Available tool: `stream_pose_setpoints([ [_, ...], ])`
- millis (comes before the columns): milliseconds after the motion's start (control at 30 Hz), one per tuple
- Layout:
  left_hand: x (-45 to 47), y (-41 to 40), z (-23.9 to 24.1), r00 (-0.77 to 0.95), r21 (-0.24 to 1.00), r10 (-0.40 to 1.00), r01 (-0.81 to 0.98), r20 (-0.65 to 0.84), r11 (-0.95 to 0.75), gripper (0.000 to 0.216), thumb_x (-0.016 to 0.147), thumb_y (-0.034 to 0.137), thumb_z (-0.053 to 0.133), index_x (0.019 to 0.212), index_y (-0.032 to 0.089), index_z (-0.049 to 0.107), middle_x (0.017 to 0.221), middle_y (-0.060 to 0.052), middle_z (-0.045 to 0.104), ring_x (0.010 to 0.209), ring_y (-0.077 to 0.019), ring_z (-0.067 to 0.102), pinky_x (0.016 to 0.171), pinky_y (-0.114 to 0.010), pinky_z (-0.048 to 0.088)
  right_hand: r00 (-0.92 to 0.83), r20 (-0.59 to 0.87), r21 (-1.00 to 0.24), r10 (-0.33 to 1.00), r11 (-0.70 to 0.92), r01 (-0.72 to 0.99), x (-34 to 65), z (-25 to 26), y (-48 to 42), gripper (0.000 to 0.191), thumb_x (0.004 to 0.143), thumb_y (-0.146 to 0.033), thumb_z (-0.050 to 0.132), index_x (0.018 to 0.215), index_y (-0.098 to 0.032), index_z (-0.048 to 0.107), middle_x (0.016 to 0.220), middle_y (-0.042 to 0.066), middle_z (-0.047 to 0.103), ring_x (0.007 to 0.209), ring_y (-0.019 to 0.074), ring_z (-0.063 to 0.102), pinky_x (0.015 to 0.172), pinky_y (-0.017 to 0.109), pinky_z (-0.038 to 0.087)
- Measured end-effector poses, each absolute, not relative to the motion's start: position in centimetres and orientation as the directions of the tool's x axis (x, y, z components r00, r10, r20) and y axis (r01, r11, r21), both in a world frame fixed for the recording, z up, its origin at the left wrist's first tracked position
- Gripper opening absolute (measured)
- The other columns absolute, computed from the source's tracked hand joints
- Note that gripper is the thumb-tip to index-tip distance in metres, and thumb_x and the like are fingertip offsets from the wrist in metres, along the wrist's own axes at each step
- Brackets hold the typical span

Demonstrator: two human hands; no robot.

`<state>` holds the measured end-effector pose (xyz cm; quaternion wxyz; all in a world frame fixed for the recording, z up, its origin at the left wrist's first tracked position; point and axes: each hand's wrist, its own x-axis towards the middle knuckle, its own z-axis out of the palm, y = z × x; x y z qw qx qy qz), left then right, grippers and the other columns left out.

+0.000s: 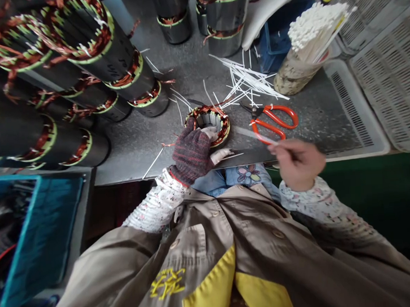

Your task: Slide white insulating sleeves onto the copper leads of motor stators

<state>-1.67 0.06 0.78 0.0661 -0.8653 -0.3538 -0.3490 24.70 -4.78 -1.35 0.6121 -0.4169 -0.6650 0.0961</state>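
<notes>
A motor stator (225, 130) with copper windings and a pale green rim stands on the grey bench near its front edge. My left hand (192, 152), in a dark knitted glove with bare or wrapped fingertips, grips its near left side, fingers reaching into the bore. Off to the right, my bare right hand (299, 163) is closed on a thin white strip (250, 133), blurred by motion, which points toward the stator. Red-handled scissors (282, 115) lie partly open just beyond that hand.
Stacked stators (117, 62) crowd the left and back. Loose white strips (252, 80) lie behind the scissors. A cup (292, 73) full of white sticks stands at right, beside pale plastic baskets (390, 89). A blue crate (37, 235) sits at lower left.
</notes>
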Motion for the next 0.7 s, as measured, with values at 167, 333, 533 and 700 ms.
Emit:
stream_pose_setpoints([
  [167, -1.5, -0.4, 1.4, 0.499, 0.197, 0.619, 0.66, 0.606, -0.725, 0.051, 0.096, 0.065, 0.06, 0.113, 0.017, 0.063, 0.112, -0.011, 0.078, 0.106, -0.0284, 0.076, 0.114, -0.057, 0.053, 0.199, 0.356, -0.934, 0.913, 0.352, 0.054, 22.2, 0.0, -5.9, 0.006, 0.086, -0.027, 0.076, 0.084, -0.023, 0.071, 0.08, 0.001, 0.08, 0.068, 0.0168, 0.075, 0.06, 0.029, 0.061],
  [333, -0.9, -0.5, 0.9, 0.412, 0.217, 0.666, 0.726, 0.621, -0.652, 0.024, 0.108, 0.032, 0.045, 0.11, 0.019, 0.066, 0.106, -0.005, 0.08, 0.103, -0.0203, 0.077, 0.121, -0.052, 0.048, -0.221, -0.148, -0.988, 0.964, -0.135, 0.073, 21.1, -1.7, -5.1, 0.033, 0.079, -0.045, 0.075, 0.101, -0.02, 0.072, 0.07, 0.001, 0.076, 0.058, 0.0144, 0.068, 0.055, 0.027, 0.055],
  [533, -1.4, -0.4, 1.1, 0.473, 0.223, 0.61, 0.645, 0.636, -0.731, 0.029, 0.104, 0.046, 0.053, 0.111, 0.02, 0.063, 0.114, -0.01, 0.078, 0.108, -0.025, 0.076, 0.12, -0.056, 0.048, -0.221, -0.028, -0.936, 0.975, 0.052, 0.348, 21.1, -0.4, -5.1, 0.03, 0.086, -0.047, 0.064, 0.072, -0.021, 0.066, 0.054, -0.002, 0.061, 0.05, 0.012, 0.054, 0.052, 0.026, 0.041],
  [700, -1.1, -0.3, 0.6, 0.438, 0.182, 0.628, 0.709, 0.644, -0.681, 0.03, 0.098, 0.051, 0.064, 0.109, 0.023, 0.059, 0.115, -0.008, 0.077, 0.11, -0.0235, 0.075, 0.12, -0.057, 0.048, -0.065, 0.136, -0.894, 0.989, 0.151, 0.421, 24.0, 0.7, -6.8, 0.028, 0.087, -0.038, 0.061, 0.064, -0.023, 0.059, 0.048, -0.004, 0.053, 0.044, 0.0109, 0.046, 0.05, 0.026, 0.039],
])
